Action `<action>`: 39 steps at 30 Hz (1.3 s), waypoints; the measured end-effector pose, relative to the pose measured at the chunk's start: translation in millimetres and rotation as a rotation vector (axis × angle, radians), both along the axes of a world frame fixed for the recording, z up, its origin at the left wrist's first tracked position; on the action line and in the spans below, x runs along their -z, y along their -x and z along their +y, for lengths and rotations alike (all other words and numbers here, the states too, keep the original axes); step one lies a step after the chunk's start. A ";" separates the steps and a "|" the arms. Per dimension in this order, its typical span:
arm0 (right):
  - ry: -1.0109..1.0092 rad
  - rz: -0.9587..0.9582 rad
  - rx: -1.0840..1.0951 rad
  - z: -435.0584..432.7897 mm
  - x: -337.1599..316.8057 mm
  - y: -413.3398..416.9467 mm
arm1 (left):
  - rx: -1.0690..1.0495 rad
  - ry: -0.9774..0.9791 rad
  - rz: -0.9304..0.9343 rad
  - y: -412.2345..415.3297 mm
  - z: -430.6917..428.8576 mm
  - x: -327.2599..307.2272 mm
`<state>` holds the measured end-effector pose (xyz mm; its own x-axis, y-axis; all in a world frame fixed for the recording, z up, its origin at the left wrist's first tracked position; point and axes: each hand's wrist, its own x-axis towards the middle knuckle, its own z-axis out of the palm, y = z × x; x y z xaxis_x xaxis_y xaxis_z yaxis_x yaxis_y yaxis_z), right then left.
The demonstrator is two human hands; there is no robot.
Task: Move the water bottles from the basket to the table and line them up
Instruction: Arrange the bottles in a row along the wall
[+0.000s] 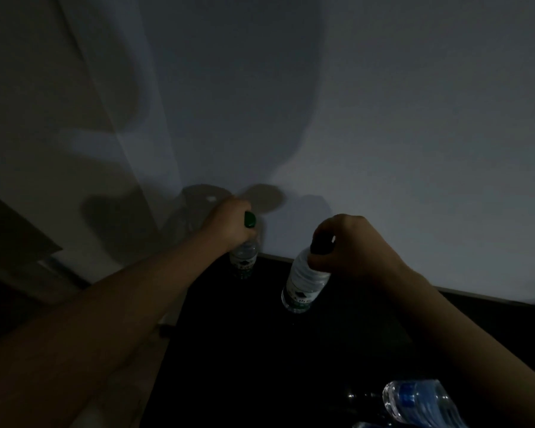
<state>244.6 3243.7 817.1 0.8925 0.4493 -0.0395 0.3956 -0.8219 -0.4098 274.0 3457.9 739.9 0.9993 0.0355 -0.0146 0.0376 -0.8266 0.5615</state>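
The scene is dim. My left hand grips the neck of a clear water bottle with a green cap, which stands near the far edge of the dark table by the wall. My right hand grips the top of a second clear bottle with a green and white label, tilted, its base close to the tabletop; whether it touches is unclear. At the bottom right lies a blue-labelled bottle, with another bottle's edge below it. The basket cannot be made out.
A pale wall rises right behind the table's far edge. On the left are a wall corner and a darker panel. A lighter strip of floor shows beside the table's left edge.
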 end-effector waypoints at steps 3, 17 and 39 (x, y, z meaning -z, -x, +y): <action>0.003 -0.007 -0.005 8.1 5.5 -10.2 | 0.011 -0.016 -0.012 0.2 0.6 -0.5; 0.056 0.034 0.016 38.0 28.9 -47.8 | 0.091 -0.063 0.017 -1.1 4.3 -0.1; 0.070 0.050 0.053 57.0 51.4 -59.6 | 0.112 -0.003 0.033 -6.3 6.5 7.0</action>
